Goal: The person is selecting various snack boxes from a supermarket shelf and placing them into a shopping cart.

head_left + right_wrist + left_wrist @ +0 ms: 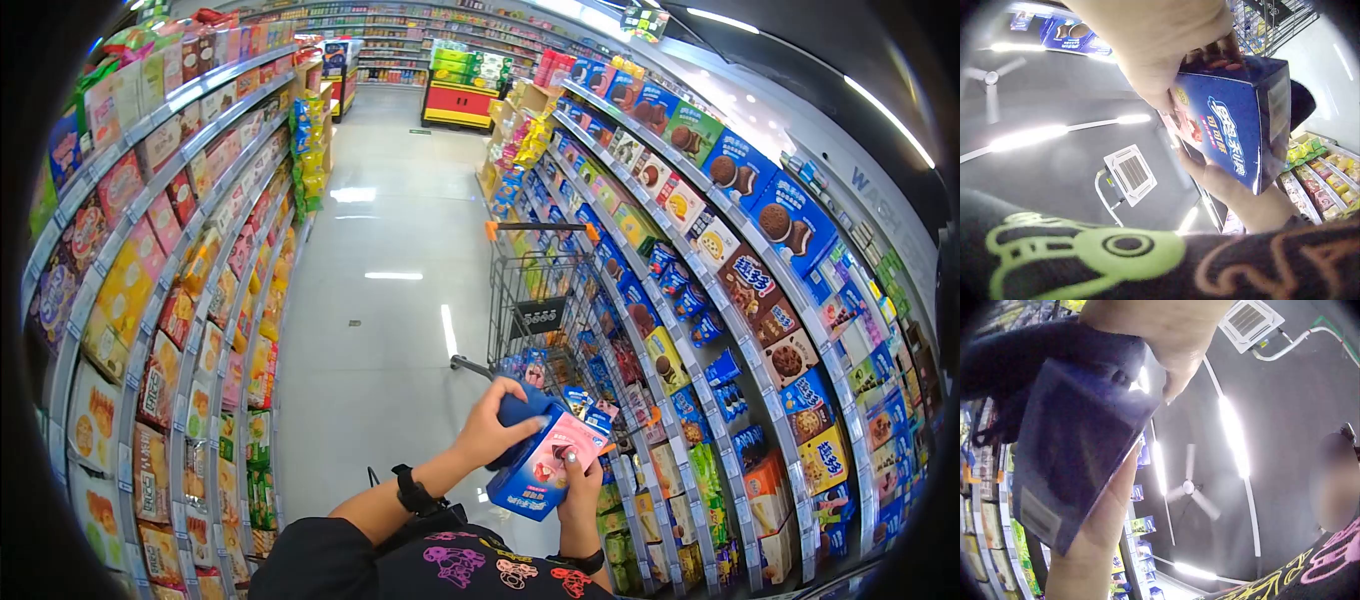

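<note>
A blue and pink biscuit box [545, 470] is held up in front of the body, tilted. My right hand [578, 490] grips it from the right, the thumb lying across its printed front. In the right wrist view the biscuit box [1232, 122] shows its lettered face and a barcode end. At the upper left of the box, my left hand [492, 425] curls round a dark blue rounded object [522, 405], with the thumb reaching to the box's edge. This dark object [1035, 356] extends beyond the box in the left wrist view; I cannot tell its kind.
A shopping cart [540, 270] with several packs inside stands just ahead, close to the right shelves [690, 230] of boxed biscuits. Left shelves [170, 250] carry packaged snacks. Between them the tiled aisle floor [385, 240] runs to a red and yellow display stand [460, 100].
</note>
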A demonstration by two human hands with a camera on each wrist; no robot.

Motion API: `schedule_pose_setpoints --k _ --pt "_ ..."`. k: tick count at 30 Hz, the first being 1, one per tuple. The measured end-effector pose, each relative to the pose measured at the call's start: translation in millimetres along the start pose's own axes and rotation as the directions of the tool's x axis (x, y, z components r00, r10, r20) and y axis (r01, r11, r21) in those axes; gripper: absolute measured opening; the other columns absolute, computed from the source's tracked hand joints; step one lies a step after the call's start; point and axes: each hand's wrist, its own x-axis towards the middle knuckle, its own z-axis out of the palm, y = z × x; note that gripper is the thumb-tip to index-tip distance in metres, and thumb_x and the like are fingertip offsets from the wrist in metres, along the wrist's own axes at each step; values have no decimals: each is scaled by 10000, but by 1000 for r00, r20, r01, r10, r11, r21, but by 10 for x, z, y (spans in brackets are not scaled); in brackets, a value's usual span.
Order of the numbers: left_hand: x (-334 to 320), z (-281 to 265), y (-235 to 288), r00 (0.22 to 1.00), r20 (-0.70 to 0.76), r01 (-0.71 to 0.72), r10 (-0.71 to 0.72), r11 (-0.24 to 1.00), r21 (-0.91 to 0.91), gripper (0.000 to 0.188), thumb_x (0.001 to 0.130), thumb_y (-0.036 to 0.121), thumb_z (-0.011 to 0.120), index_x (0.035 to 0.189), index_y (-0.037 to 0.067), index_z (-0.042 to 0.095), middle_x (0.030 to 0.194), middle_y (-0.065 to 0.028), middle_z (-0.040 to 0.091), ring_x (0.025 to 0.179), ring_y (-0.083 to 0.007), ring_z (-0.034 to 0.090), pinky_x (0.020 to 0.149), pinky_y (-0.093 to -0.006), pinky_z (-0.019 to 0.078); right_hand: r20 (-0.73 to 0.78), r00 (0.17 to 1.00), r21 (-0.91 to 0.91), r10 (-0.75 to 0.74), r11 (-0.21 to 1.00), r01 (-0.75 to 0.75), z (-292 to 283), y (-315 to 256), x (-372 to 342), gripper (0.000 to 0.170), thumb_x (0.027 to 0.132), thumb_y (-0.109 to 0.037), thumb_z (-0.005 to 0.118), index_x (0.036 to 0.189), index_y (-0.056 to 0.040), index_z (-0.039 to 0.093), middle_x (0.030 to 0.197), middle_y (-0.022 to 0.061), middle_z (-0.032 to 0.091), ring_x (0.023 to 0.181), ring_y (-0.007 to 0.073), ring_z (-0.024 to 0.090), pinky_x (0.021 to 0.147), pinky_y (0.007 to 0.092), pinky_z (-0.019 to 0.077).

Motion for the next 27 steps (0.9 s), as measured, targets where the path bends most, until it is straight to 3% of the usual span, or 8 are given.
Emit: schedule_pose_setpoints --k 2,5,10,17,21,23,24,27 --pt "7 -163 223 977 -154 -127 145 985 119 296 737 106 709 947 59 506 874 -60 518 821 -159 511 773 -294 421 13 1000 -55 -13 998 13 4 59 37 385 795 -92 670 1128 22 512 1059 94 596 936 158 583 824 293 463" --pt "23 -235 340 953 -80 -274 291 945 181 222 748 94 692 884 35 526 845 -62 530 806 -163 517 744 -291 421 37 999 -116 -15 993 19 120 40 55 401 782 -102 686 1122 15 508 1035 86 598 912 149 580 818 288 459" --pt "-58 -117 133 997 47 -49 59 978 -202 219 895 147 521 736 -2 504 657 -47 488 635 -102 451 605 -255 378 1 989 -55 -151 987 150 219 3 143 405 788 -94 641 1149 13 490 1046 101 577 916 160 567 820 289 453" --pt "33 48 -279 987 159 72 -35 970 -233 414 964 270 364 662 18 495 667 -14 488 689 -101 451 661 -260 381 -87 896 -167 -435 894 417 157 -260 372 415 783 -84 631 1153 2 465 1085 115 555 925 175 560 819 290 450" --pt "178 153 -490 928 286 342 -238 851 -399 501 965 429 222 847 44 520 826 -35 525 768 -117 496 728 -263 415 -257 810 -228 -528 847 480 208 -402 294 521 789 -126 658 1212 12 386 1134 156 527 965 237 572 783 380 522" --pt "184 224 -302 814 471 574 -339 592 -566 549 951 500 171 976 60 499 939 -49 535 823 -123 515 769 -257 427 -108 730 -203 -674 734 648 -134 -180 478 630 805 -196 678 1271 16 312 1183 212 492 995 299 573 773 399 542" --pt "189 239 -394 772 556 623 -308 542 -565 590 931 567 172 1140 74 418 1066 -61 507 904 -128 513 828 -254 423 -17 672 -198 -741 661 724 -231 -125 556 652 806 -213 682 1281 17 300 1190 227 484 1008 313 569 780 397 540" --pt "318 345 -529 790 560 596 -250 525 -607 589 915 605 259 1178 105 428 1082 -71 510 938 -146 509 867 -284 423 55 661 -221 -749 636 739 -265 -137 665 738 823 -412 633 1265 71 295 1197 287 472 1047 400 543 870 470 478"
